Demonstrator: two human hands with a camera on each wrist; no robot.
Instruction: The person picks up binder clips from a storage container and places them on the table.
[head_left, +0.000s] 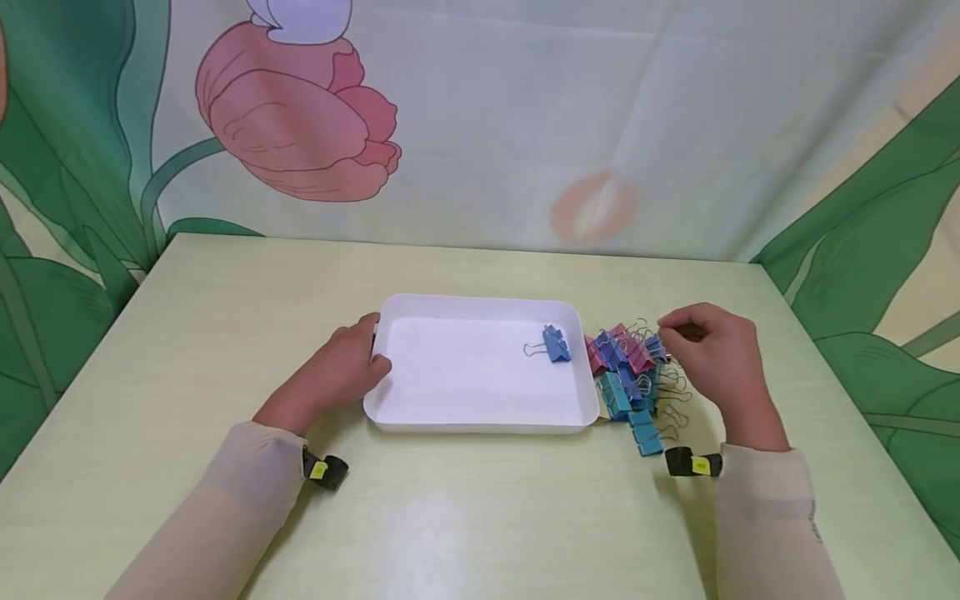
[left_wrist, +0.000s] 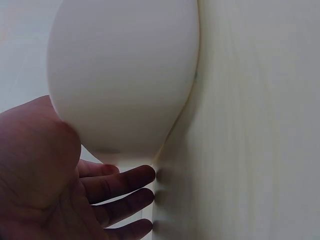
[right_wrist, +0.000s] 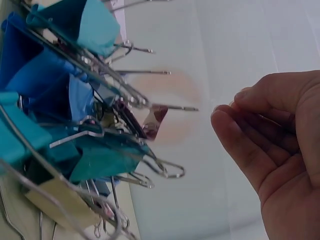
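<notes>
My left hand grips the left edge of a white tray. In the left wrist view its thumb lies over the tray's rim, and the other fingers reach down outside the wall to the table. One blue binder clip rests inside the tray near its right end. Beside the tray's right wall lies a heap of binder clips in teal, blue and pink, wire handles pointing various ways. My right hand hovers at the heap's right side, fingers curled and thumb close to the index fingertip. Nothing shows between those tips.
The pale wooden table carries the tray and the heap. A printed curtain with flowers and leaves hangs along its back and sides. In the right wrist view a pale yellow clip shows low in the heap.
</notes>
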